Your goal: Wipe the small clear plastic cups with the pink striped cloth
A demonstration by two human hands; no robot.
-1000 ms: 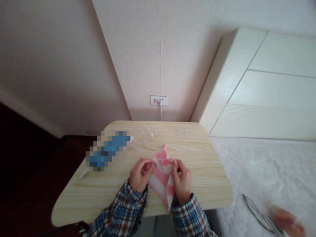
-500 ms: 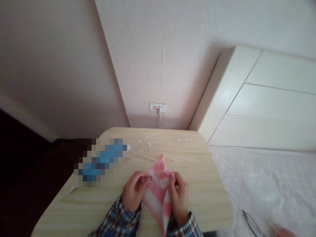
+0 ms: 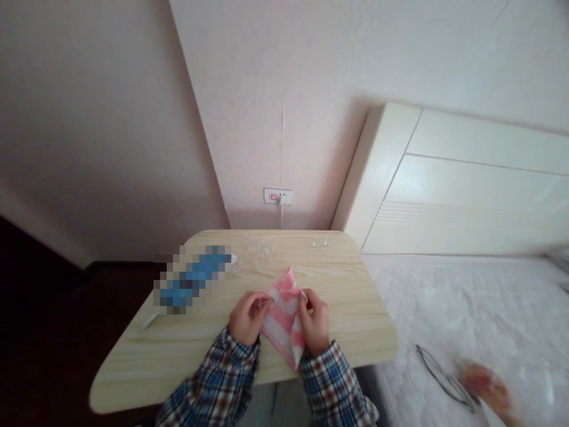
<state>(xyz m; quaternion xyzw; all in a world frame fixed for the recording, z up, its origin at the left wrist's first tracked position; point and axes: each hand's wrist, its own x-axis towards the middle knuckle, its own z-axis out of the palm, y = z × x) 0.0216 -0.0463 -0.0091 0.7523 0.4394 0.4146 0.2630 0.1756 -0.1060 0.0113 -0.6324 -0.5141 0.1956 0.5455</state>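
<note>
Over the table, a folded pink-and-white striped cloth (image 3: 283, 319) hangs between my two hands, with its peak pointing away from me. My left hand (image 3: 248, 317) is closed in a pinch at the cloth's left edge. A small clear plastic piece (image 3: 261, 303) shows between its thumb and forefinger; whether the cloth is pinched too, I cannot tell. On the other side, my right hand (image 3: 315, 320) grips the cloth's right edge between thumb and fingers. Both wrists are in plaid sleeves.
On the pale wooden table (image 3: 355, 296), several small clear plastic pieces (image 3: 262, 248) lie at the back. A blurred-out blue object (image 3: 195, 279) lies at the left. Right of the table are a white quilted mattress (image 3: 422, 302), dark-framed glasses (image 3: 444, 379) and a blurred reddish object (image 3: 484, 385).
The view has shifted, bringing more mattress and the reddish object into sight at the right. Both hands keep their grips, and the cloth sits slightly higher in the picture.
</note>
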